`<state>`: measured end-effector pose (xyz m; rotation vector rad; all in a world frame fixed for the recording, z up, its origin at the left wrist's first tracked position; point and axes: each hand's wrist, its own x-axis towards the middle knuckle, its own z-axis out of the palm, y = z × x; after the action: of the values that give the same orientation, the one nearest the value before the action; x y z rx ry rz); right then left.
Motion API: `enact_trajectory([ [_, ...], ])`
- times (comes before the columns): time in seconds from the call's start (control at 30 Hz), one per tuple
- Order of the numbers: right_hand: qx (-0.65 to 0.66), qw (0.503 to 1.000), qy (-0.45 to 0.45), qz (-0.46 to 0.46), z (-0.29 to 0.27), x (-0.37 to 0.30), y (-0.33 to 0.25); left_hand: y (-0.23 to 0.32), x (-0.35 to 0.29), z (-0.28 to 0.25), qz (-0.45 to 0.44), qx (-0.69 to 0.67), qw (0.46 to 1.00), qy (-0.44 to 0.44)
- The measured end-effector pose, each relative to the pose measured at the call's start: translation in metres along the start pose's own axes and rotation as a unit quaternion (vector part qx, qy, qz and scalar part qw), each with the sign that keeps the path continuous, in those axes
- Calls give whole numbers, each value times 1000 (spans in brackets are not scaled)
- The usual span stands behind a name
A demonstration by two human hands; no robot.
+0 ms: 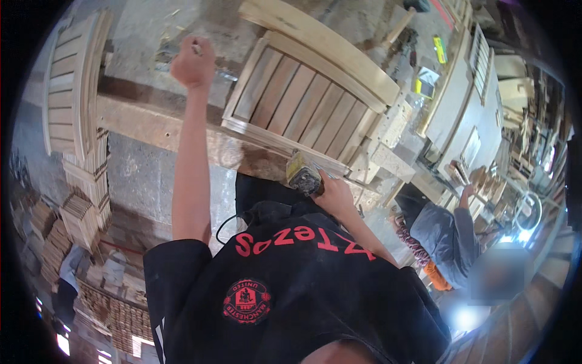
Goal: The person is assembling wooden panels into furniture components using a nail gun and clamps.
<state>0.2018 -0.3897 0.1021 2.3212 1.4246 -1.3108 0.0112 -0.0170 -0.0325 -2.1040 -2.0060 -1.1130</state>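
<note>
My left hand point(193, 62) is raised over the far side of the bench and closed in a fist. Something small and pale shows between its fingers, too small to name. My right hand point(335, 195) grips a worn yellow-and-black hand power tool point(303, 174) at the near edge of a slatted wooden panel point(297, 103); I cannot tell whether the tool touches the wood. The panel lies flat, its slats held in a light frame, with a curved wooden rail point(324, 42) along its far side.
A thick timber beam point(145, 124) runs along the bench. Slatted panels point(70, 85) are stacked at the left. Another person point(445, 236) works at the right. A yellow-labelled item point(425, 82) and a hammer-like tool point(400, 25) lie at the back right.
</note>
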Motion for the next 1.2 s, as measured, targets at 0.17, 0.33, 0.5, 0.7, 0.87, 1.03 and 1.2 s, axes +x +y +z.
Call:
enact_trajectory([
  [0.17, 13, 999, 24, 30, 10, -21, 63, 0, 1, 0, 3, -8, 999, -31],
  [0.33, 16, 999, 30, 30, 9, -28, 76, 3, 1, -5, -33, 7, 998, -58],
  [0.5, 7, 994, 4, 109, 16, -52, 108, -3, 2, -4, -45, 30, 997, -61],
  [0.7, 31, 991, 93, 94, 31, -66, 153, 3, 10, -9, -30, 53, 992, -115],
  [0.87, 49, 989, 117, 73, 22, -61, 145, -2, 19, -25, 0, -6, 985, -173],
  [1.03, 249, 957, 124, 78, -4, -72, 133, 7, 33, -39, 38, -189, 836, -513],
  [1.2, 482, 866, 27, 127, -42, -13, 85, 3, 42, -41, 121, -6, 854, -506],
])
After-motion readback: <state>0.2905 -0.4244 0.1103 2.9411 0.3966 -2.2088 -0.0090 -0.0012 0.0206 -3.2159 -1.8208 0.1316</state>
